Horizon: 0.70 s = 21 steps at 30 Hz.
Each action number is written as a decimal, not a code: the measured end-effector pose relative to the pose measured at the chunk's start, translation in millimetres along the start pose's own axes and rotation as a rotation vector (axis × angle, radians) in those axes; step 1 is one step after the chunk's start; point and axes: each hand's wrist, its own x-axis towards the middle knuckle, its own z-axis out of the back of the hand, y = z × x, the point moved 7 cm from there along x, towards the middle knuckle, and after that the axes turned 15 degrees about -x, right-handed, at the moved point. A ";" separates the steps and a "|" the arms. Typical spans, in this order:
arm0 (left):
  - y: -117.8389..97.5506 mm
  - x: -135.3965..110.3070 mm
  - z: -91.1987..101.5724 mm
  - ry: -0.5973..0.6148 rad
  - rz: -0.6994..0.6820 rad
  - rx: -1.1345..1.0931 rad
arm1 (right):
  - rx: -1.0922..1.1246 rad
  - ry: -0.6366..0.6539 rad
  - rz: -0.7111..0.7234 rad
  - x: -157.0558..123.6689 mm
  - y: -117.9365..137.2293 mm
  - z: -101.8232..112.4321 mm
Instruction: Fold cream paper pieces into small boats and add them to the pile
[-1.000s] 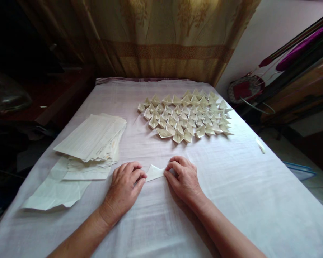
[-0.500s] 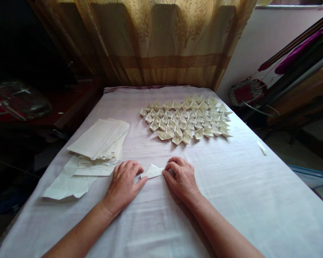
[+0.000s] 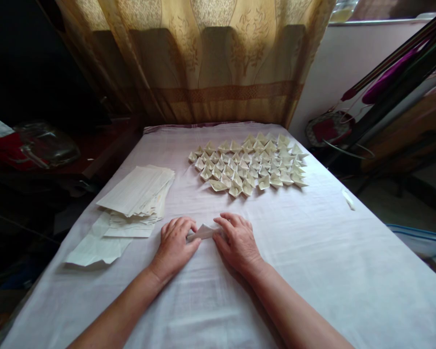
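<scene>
While I looked on from inside the room, a small folded paper lay between two bare hands on a white cloth. The right hand pinched its right end; the left hand curled about the other end, though I could not tell whether those fingers gripped it. Beyond them stood clustered paper boats, and to the left lay a stack of sheets, near a curtain hanging behind.
</scene>
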 end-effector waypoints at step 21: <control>-6.3 -9.1 6.4 -0.081 -0.180 -0.237 | 0.063 -0.155 0.331 1.2 40.5 29.1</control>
